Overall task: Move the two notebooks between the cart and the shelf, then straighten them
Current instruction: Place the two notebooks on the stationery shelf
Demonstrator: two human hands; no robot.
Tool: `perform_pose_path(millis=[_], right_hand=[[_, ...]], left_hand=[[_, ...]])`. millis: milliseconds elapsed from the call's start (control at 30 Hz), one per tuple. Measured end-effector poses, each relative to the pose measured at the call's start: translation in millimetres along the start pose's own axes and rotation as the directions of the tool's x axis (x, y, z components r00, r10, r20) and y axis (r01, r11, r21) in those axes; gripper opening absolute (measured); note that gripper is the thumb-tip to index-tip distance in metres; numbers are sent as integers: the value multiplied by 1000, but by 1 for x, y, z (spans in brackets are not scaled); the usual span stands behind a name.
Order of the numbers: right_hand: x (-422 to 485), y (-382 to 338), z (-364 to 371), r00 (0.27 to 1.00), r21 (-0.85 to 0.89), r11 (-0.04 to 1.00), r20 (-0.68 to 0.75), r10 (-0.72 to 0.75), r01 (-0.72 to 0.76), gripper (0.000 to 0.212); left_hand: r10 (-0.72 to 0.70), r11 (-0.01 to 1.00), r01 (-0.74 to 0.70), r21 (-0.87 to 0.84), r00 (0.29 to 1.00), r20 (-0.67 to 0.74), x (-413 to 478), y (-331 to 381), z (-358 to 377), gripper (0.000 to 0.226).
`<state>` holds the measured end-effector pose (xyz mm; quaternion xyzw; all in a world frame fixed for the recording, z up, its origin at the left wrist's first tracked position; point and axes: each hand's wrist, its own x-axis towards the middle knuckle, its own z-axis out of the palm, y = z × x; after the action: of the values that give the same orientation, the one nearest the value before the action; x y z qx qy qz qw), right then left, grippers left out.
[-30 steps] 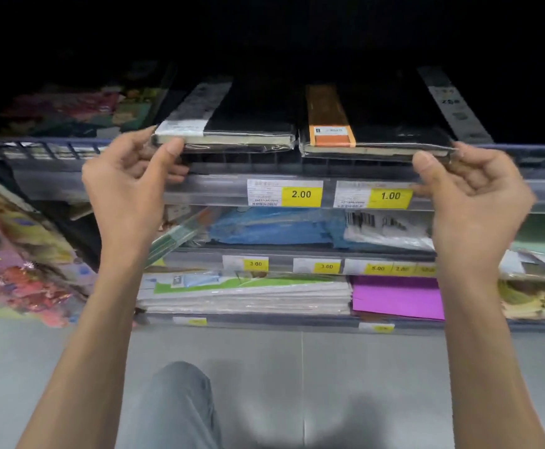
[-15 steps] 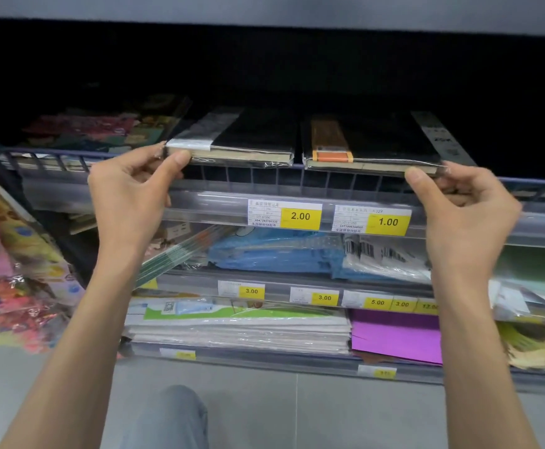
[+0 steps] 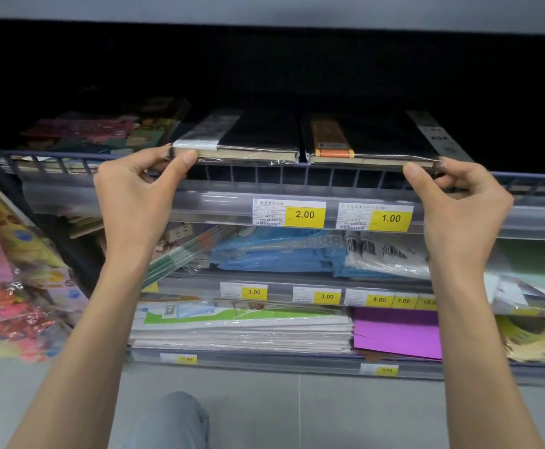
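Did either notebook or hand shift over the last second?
Nothing clearly moved; only the camera view shifted. The left hand still pinches the outer front corner of the left notebook, the right hand that of the right notebook. Both notebooks stay side by side at the wire rail.

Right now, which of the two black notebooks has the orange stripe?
The notebook on the right, above the 1.00 tag, pinched by the right hand. It has an orange band; the left notebook, in the left hand, wears a silver-white band.
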<state>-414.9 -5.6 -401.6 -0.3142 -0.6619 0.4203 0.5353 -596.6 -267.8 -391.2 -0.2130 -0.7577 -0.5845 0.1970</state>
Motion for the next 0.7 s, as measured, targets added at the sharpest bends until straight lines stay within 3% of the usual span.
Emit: perform_pose_path(millis=[200,367,700], right_hand=[[0,-3,-2,1000,-19,1000,20,-11,12,40],[2,-5,-2,1000,-21,1000,19,17,-17,37],[1,-7,-8,999,-145,989,45,-4,10,47]], left_hand=[[20,999,-20,36,1000,-17,-2,5,-2,13],[6,999,-4,53,999,-36,-2,5,-1,34],[68,990,-63,126,997,-36,-5,3,-1,42]])
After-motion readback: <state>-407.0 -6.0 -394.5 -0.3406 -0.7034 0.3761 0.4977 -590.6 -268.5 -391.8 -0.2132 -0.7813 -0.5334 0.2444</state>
